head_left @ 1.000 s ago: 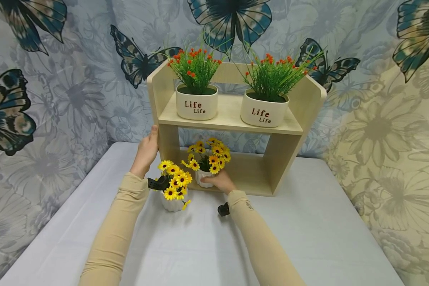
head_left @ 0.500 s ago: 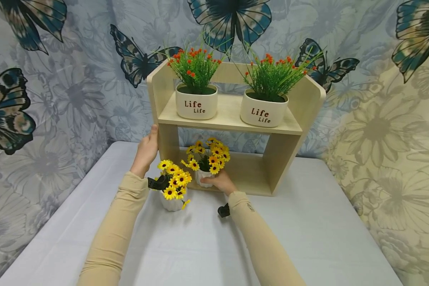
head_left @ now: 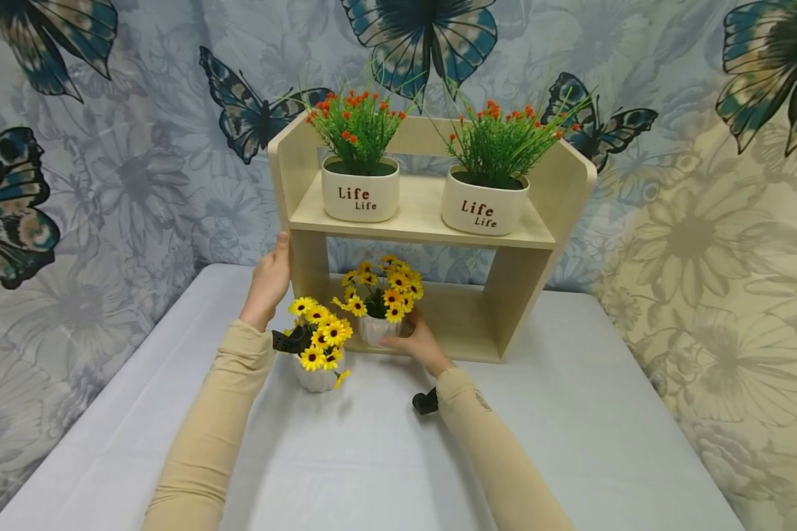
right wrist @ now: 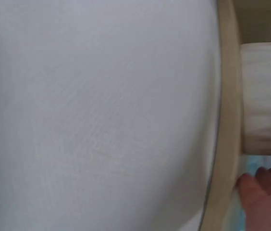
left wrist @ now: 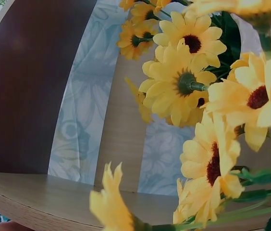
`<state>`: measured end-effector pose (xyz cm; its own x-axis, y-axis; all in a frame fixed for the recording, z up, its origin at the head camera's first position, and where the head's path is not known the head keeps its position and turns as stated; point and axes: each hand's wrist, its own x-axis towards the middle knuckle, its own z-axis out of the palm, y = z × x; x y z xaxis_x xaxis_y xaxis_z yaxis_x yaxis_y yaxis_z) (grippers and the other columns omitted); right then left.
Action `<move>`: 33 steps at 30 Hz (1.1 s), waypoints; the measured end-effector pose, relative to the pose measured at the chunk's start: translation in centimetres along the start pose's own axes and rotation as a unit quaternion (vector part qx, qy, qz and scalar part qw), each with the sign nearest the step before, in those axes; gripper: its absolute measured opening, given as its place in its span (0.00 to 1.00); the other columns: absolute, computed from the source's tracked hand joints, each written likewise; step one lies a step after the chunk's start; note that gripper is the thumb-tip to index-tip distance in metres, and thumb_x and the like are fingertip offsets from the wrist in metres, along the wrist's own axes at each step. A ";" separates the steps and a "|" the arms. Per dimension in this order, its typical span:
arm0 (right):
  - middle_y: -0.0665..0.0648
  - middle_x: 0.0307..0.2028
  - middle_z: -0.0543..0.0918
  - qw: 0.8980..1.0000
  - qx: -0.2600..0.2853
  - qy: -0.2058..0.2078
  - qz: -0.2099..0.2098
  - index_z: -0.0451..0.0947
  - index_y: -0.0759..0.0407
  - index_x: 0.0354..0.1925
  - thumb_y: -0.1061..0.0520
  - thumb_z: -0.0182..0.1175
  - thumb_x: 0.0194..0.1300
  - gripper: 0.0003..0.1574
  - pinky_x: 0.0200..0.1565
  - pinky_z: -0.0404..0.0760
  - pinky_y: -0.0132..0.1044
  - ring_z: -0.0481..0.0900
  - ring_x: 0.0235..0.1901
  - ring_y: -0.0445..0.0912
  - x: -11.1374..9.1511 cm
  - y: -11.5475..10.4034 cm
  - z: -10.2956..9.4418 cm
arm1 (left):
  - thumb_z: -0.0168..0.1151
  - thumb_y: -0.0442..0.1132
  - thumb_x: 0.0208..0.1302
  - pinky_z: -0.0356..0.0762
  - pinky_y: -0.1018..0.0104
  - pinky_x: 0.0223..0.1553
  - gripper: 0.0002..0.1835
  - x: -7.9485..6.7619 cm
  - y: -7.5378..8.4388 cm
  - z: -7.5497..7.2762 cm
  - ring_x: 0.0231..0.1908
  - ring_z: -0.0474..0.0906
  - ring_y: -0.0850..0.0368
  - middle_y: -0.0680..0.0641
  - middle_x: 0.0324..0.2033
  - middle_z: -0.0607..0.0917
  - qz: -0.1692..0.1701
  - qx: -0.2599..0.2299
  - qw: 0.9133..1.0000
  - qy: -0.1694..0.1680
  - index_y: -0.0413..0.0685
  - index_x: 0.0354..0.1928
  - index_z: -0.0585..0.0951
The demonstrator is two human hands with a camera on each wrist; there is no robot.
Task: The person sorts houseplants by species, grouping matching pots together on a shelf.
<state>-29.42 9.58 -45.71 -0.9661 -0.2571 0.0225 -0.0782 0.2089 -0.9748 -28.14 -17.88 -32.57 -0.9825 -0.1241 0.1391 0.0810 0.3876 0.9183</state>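
Observation:
My left hand (head_left: 268, 284) rests against the outer left side of a light wooden two-tier shelf (head_left: 425, 240); its far fingers are hidden. A ribbed white pot of yellow daisies (head_left: 378, 330) stands inside the lower tier at the left. My right hand (head_left: 421, 343) is at that pot's right side, thumb in front and fingers spread. In the right wrist view, the fingertips of the right hand (right wrist: 265, 192) show a gap from the white pot (right wrist: 265, 98). A second potted yellow daisy (head_left: 322, 335) stands on the table before the shelf, partly behind the left wrist's black strap.
Two white oval "Life" pots (head_left: 361, 195) with green grass and orange-red blooms stand on the upper tier. A white cloth covers the table (head_left: 345, 457). Behind it hangs a butterfly-patterned backdrop (head_left: 139, 177).
My right hand has loosened from the daisy pot in the lower tier and drawn slightly right and toward me. That pot stays put. The left hand keeps its place on the shelf's side.

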 end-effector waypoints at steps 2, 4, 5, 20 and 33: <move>0.62 0.69 0.49 1.000 0.003 -0.003 -0.006 0.41 0.58 0.72 0.55 0.72 0.50 0.63 0.63 0.54 0.50 0.48 0.67 0.55 0.0 0.6 -0.2 | 0.24 0.73 0.60 0.58 0.43 0.58 0.51 0.0 0.0 0.1 0.59 0.61 0.35 0.29 0.59 0.66 0.002 0.001 1.000 0.001 0.37 0.69 0.55; 0.61 0.70 0.47 1.000 0.011 -0.010 -0.007 0.41 0.57 0.72 0.56 0.71 0.52 0.62 0.64 0.51 0.51 0.46 0.68 0.55 -0.3 0.7 -0.3 | 0.24 0.73 0.60 0.58 0.43 0.59 0.51 0.0 0.0 0.1 0.60 0.61 0.35 0.29 0.60 0.65 0.001 0.002 1.000 0.002 0.37 0.69 0.55; 0.60 0.70 0.47 1.000 0.014 -0.012 -0.005 0.40 0.56 0.72 0.57 0.71 0.52 0.62 0.64 0.51 0.50 0.46 0.68 0.54 -0.5 0.6 -0.3 | 0.24 0.73 0.60 0.57 0.43 0.59 0.50 0.1 0.0 0.1 0.61 0.60 0.35 0.31 0.63 0.63 0.002 0.003 1.000 0.004 0.38 0.70 0.55; 0.57 0.71 0.44 0.998 0.039 -0.049 -0.015 0.40 0.58 0.72 0.61 0.69 0.54 0.60 0.66 0.47 0.44 0.42 0.69 0.50 -5.6 -1.3 2.0 | 0.24 0.73 0.60 0.50 0.45 0.63 0.49 -0.1 0.2 0.2 0.65 0.51 0.39 0.37 0.67 0.55 -0.001 0.006 1.000 0.009 0.41 0.70 0.53; 0.59 0.71 0.44 0.990 0.022 -0.137 -0.001 0.38 0.60 0.72 0.59 0.70 0.53 0.62 0.65 0.47 0.48 0.42 0.69 0.52 -6.5 -1.2 5.0 | 0.23 0.73 0.60 0.47 0.45 0.63 0.49 0.1 0.0 0.3 0.66 0.48 0.40 0.39 0.68 0.53 -0.005 0.010 1.000 0.007 0.42 0.71 0.51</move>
<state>-21.81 6.26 -45.78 -0.8629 -0.5043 -0.0312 -0.0633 0.1690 -0.9836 -28.28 -17.63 -32.61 -0.9808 -0.1412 0.1348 0.0672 0.4040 0.9123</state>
